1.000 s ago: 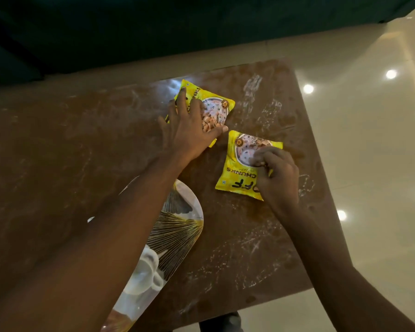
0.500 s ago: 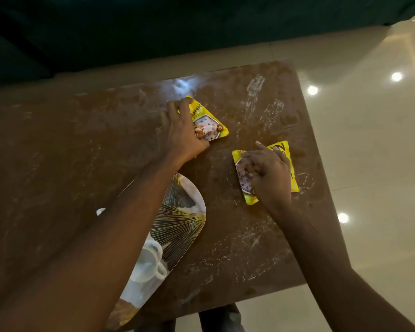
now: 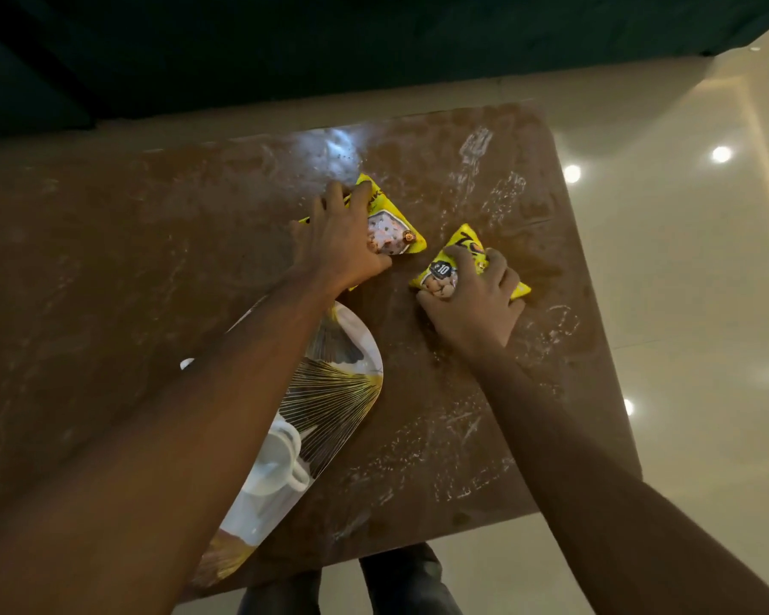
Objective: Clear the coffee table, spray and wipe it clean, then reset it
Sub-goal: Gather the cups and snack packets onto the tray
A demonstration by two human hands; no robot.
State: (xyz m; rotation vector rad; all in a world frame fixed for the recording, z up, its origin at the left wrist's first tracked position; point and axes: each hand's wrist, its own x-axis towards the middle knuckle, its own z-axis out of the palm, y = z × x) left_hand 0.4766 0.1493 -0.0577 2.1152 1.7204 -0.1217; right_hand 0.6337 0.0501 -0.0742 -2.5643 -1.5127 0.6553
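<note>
Two yellow snack packets lie on the brown marble coffee table [image 3: 107,268]. My left hand [image 3: 340,239] presses flat on the left packet [image 3: 396,228], its fingers spread over the packet's near half. My right hand [image 3: 473,304] grips the right packet [image 3: 467,250], fingers curled over its lower part. The two packets sit a short gap apart, both turned at an angle. A white tray with a gold fan pattern [image 3: 338,392] lies under my left forearm, with a white cup [image 3: 276,463] on it.
White streaks and smears mark the table top near its right edge [image 3: 596,304]. Glossy cream floor tiles [image 3: 706,304] lie to the right. A dark green sofa [image 3: 285,46] runs along the far side. My legs [image 3: 400,583] show below the near edge.
Both hands have turned their packets on the table; the right packet has rotated and moved slightly away, the left packet has swung so its corner points right. The view has shifted a little.
</note>
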